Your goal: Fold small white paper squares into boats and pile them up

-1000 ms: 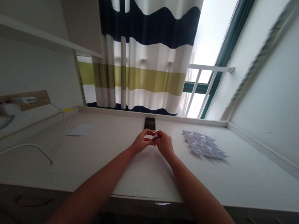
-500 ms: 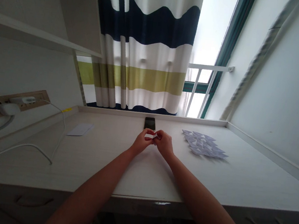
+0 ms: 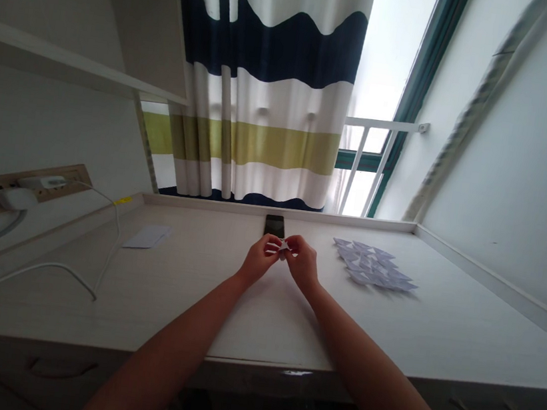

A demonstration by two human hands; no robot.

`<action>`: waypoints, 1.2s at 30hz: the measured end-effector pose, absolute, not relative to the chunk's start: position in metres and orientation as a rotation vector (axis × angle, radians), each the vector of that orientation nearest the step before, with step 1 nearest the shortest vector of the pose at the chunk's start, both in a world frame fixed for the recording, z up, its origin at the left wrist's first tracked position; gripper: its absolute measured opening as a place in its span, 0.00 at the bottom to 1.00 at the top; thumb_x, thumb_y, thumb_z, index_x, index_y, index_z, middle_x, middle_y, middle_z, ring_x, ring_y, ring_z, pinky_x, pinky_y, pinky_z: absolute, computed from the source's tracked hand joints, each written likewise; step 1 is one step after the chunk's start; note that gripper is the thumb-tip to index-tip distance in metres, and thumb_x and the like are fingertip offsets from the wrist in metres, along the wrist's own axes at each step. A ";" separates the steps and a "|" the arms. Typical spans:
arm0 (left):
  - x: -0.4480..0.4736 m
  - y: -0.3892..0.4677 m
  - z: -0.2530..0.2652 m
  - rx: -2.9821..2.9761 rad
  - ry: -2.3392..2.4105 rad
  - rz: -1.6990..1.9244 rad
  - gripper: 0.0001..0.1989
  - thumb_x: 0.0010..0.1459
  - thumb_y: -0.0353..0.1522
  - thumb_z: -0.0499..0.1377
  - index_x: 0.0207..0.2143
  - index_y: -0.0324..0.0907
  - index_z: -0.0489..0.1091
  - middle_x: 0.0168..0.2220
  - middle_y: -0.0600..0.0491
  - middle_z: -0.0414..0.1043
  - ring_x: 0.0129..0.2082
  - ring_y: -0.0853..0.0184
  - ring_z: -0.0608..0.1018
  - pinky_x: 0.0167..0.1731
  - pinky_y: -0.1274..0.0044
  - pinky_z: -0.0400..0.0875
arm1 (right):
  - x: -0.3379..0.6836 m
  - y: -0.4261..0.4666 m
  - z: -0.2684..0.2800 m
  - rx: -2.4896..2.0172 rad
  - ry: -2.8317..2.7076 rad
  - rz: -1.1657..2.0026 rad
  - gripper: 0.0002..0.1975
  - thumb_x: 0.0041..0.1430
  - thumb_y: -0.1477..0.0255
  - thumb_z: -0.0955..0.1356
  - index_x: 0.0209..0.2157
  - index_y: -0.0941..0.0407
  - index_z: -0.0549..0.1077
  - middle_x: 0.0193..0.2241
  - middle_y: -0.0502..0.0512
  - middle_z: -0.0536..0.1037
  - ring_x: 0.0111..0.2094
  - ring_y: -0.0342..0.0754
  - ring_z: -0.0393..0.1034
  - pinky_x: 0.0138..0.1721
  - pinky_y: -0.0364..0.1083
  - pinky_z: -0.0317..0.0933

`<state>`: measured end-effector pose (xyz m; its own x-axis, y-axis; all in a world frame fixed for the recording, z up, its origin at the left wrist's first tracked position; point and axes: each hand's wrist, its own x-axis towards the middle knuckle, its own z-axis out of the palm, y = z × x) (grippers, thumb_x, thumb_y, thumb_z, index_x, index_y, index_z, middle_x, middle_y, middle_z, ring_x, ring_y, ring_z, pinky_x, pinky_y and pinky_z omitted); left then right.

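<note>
Both my hands meet over the middle of the white desk, pinching a small folded white paper between them. My left hand is closed on its left side, and my right hand is closed on its right side. Fingers cover much of the paper, so its full shape is hidden. Just beyond my hands lies a dark phone. On the right, several folded white paper pieces lie in rows. A flat stack of white paper rests on the left.
A white cable runs from the wall socket panel down across the left of the desk. A raised rim borders the desk's back. Shelves overhang the left side. A striped curtain hangs behind.
The folded paper has turned slightly between my fingers, and its pointed top now shows more. My fingers have shifted a little around it; the rest stays in place.
</note>
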<state>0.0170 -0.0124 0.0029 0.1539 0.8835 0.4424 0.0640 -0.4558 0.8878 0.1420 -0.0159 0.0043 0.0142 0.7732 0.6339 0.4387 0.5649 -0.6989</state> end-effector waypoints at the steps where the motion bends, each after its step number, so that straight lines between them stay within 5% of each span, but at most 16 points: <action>1: 0.017 -0.013 0.003 1.695 0.909 1.387 0.09 0.46 0.30 0.60 0.31 0.39 0.63 0.33 0.53 0.66 0.33 0.70 0.73 0.33 0.75 0.70 | 0.142 -0.016 0.004 -1.043 -1.609 0.348 0.05 0.45 0.76 0.64 0.28 0.56 0.66 0.25 0.51 0.72 0.26 0.45 0.66 0.30 0.46 0.63; 22: 0.018 -0.015 0.005 1.727 0.905 1.434 0.12 0.45 0.22 0.55 0.35 0.38 0.68 0.35 0.49 0.72 0.33 0.69 0.74 0.33 0.75 0.70 | 0.141 -0.016 0.002 -0.952 -1.619 0.185 0.05 0.42 0.79 0.65 0.24 0.56 0.66 0.24 0.51 0.70 0.26 0.44 0.66 0.29 0.44 0.62; 36: 0.020 -0.015 0.004 1.626 0.870 1.566 0.14 0.43 0.24 0.57 0.36 0.41 0.62 0.33 0.53 0.68 0.32 0.71 0.73 0.30 0.78 0.69 | 0.139 -0.018 0.006 -0.882 -1.613 0.223 0.07 0.44 0.76 0.66 0.30 0.57 0.70 0.28 0.54 0.72 0.29 0.46 0.68 0.32 0.46 0.64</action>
<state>0.0202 -0.0147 0.0036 0.0408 0.8509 0.5237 -0.0048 -0.5240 0.8517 0.1392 -0.0181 0.0057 0.0127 0.6455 0.7636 0.4142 0.6917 -0.5916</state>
